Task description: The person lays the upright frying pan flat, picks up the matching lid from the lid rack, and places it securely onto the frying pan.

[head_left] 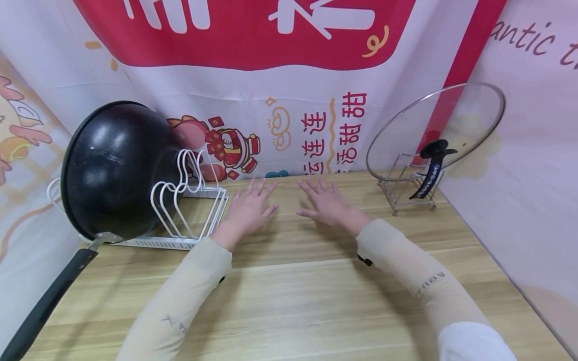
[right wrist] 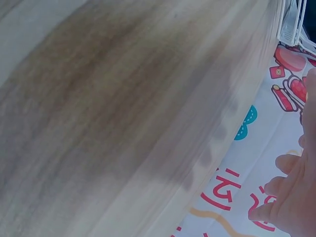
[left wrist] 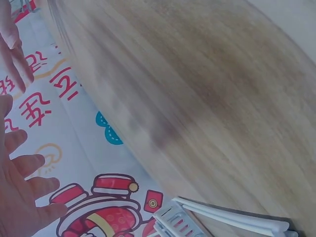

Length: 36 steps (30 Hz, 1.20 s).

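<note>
Both hands hover over the wooden table [head_left: 289, 301] with fingers spread, and neither holds anything. The left hand [head_left: 248, 208] is just right of a white wire rack [head_left: 212, 213], not touching it. A black wok [head_left: 122, 165] leans tilted in that rack, its outer side facing out and its long handle [head_left: 49, 301] reaching to the lower left. The right hand [head_left: 328, 204] is nearest to a small metal stand [head_left: 393, 193] on the right, apart from it. A glass lid [head_left: 402, 130] with a black knob [head_left: 435, 149] leans in this stand.
A printed cloth [head_left: 253, 90] with red lettering and cartoon figures hangs behind the table. Another printed cloth [head_left: 533, 165] borders the right side. A black strap [head_left: 426, 183] with white lettering hangs from the lid's knob.
</note>
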Motion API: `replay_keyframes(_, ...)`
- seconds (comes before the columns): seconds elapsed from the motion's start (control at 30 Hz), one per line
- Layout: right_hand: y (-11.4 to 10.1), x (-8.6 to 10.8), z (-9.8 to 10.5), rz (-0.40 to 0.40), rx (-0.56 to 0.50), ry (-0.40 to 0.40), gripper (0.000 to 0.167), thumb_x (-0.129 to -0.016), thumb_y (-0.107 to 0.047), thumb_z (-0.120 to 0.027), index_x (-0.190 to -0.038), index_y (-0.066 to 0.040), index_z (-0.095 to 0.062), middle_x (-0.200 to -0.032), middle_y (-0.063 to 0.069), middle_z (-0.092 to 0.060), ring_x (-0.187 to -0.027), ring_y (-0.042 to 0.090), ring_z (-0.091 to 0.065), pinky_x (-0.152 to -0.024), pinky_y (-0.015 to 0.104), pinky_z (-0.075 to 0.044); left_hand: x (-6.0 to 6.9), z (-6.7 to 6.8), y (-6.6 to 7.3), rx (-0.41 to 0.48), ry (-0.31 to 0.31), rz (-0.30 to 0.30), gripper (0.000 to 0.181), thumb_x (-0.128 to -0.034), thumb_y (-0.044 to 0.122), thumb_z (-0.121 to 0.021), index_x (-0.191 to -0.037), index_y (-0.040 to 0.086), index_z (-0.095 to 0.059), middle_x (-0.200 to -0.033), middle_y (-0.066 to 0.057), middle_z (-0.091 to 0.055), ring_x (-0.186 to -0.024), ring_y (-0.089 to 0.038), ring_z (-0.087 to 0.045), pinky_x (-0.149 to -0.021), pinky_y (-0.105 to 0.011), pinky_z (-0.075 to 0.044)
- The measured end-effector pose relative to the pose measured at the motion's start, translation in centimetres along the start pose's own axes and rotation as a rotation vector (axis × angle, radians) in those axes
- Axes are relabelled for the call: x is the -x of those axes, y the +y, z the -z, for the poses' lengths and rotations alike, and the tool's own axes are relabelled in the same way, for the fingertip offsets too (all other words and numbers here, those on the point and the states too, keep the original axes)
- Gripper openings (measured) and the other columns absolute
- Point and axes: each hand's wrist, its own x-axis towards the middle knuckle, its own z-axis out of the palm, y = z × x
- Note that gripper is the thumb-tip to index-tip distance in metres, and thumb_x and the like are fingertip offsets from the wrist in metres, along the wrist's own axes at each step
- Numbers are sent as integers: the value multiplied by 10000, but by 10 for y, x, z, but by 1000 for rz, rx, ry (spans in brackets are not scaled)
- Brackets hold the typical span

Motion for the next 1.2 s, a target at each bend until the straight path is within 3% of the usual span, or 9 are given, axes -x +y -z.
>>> replay_keyframes(0.47, -4, 7, 4, 16, -59, 15, 889, -998, -655, -489, -1659, -209, -95, -1687, 96, -74, -1542, 371, 12, -1202, 615, -12, 9, 9, -2, 69, 98, -82, 579, -1064, 393, -523, -1566, 123, -421, -1612, -183, -338, -1461, -445, -321, -1182, -593, -270)
replay_keyframes(0.87, -15, 11, 14, 58, -94, 18, 871, -996, -678, -456, -1659, -232, -109, -1693, 71, -97, -1542, 377, -54, -1222, 575, -58, 19, 17, -9, 158, 192, -82, 495, -1041, 320, -600, -1484, 109, -537, -1463, -170, -555, -1311, -402, -540, -1090, -553, -433)
replay_keyframes(1.2, -20, 9, 8, 87, -102, 34, 834, -1017, -593, -518, -1653, -182, -165, -1688, 95, -166, -1530, 416, -105, -1221, 572, -101, 29, 22, -17, 190, 218, -65, 451, -1036, 298, -619, -1418, 60, -594, -1394, -174, -613, -1248, -388, -595, -1063, -534, -466)
